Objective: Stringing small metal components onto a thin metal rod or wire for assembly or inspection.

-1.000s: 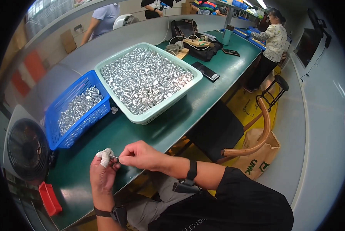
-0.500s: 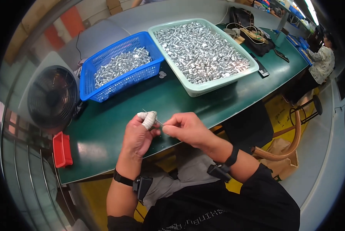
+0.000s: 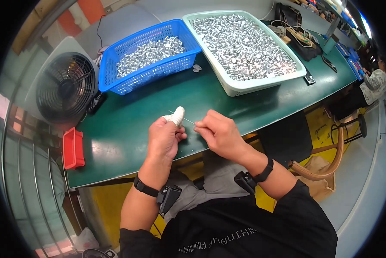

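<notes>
Over the near part of the green table, my left hand is closed, its thumb and a finger wrapped in white tape. A thin, straight metal rod or wire passes between those taped digits and pokes out a little on the far side. My right hand pinches the other end of it between thumb and forefinger, a short gap from the left hand. Whatever else the left fingers may hold is hidden. Beyond the hands stand a blue basket and a pale green basket, both holding many small silvery metal parts.
A black-grilled fan stands at the left, with a red bin nearer to me. Small round discs lie beside the blue basket. A black bag and cables are at the back right. Another person sits far right.
The view has shifted, so the table and baskets sit higher. My right hand has turned with its knuckles higher, and more of the rod shows between my hands.
</notes>
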### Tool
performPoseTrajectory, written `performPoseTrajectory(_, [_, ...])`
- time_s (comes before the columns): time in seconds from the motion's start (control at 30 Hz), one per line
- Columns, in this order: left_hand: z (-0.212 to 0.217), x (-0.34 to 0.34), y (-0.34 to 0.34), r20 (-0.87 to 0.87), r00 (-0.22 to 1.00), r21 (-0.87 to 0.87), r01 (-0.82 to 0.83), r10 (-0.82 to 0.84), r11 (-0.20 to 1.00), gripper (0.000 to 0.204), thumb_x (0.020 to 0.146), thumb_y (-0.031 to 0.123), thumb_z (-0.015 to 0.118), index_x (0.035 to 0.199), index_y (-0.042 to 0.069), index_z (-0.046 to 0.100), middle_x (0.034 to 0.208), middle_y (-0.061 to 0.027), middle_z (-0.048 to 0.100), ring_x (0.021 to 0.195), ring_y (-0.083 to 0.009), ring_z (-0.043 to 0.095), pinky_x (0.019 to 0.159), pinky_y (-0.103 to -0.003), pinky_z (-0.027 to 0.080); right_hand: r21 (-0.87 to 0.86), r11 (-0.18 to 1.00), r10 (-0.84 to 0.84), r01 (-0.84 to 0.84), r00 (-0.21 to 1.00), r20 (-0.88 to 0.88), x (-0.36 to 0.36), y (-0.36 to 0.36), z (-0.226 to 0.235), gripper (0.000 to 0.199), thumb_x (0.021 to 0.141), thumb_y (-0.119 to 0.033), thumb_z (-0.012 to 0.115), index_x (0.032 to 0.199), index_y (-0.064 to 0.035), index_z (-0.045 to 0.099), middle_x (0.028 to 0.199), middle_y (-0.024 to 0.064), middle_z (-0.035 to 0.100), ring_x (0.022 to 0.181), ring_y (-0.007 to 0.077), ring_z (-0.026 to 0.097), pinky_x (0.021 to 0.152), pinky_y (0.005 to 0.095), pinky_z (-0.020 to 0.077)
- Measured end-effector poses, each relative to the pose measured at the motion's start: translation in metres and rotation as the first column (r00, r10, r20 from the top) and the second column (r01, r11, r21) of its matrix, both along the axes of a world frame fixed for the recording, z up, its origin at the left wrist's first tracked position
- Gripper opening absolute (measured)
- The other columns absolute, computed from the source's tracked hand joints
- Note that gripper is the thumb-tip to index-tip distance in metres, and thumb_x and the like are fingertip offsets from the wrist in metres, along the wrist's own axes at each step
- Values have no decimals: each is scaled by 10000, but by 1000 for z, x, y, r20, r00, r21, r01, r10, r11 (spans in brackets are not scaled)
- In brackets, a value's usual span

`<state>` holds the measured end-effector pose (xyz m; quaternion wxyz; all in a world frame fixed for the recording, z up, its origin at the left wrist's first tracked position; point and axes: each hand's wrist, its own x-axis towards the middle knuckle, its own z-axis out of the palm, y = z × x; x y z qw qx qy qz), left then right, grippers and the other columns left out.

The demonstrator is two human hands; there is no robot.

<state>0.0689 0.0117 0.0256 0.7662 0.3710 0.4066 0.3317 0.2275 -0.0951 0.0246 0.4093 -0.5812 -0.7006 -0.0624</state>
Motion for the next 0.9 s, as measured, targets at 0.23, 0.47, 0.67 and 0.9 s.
performPoseTrajectory(0.23, [8, -21, 13, 2, 999, 50, -44, 44, 998, 227, 919, 160, 690, 1046, 4, 585, 879, -67, 615, 704, -141, 593, 583, -272, 518, -402, 809, -196, -428, 447, -872, 13, -10, 3, 152, 895, -77, 698, 990, 36, 664, 815, -34, 629, 694, 3, 505, 572, 194, 409])
performPoseTrajectory(0.47, [6, -34, 13, 54, 998, 170, 33, -43, 985, 241, 944, 102, 640, 1160, 21, 571, 940, -71, 619, 779, -157, 612, 654, -289, 537, -386, 825, -166, -412, 476, -864, 9, -16, 3, 137, 902, -71, 684, 995, 28, 665, 796, -50, 595, 682, 0, 486, 581, 182, 399])
performPoseTrajectory(0.67, [3, -35, 10, 196, 974, 139, 90, -117, 986, 215, 983, 166, 586, 1143, 22, 577, 942, -73, 612, 806, -173, 595, 698, -305, 522, -320, 900, -95, -296, 584, -806, -2, -18, 1, 100, 896, -60, 686, 974, 3, 682, 767, -65, 556, 661, 3, 465, 578, 184, 391])
performPoseTrajectory(0.9, [-6, -38, 11, 521, 840, -28, 196, -153, 980, 270, 1012, 248, 529, 1126, 12, 593, 931, -72, 615, 811, -185, 566, 711, -334, 495, -231, 942, -23, -245, 636, -771, -11, -20, 15, 55, 884, -59, 703, 891, -4, 702, 762, -52, 568, 655, 12, 479, 573, 181, 385])
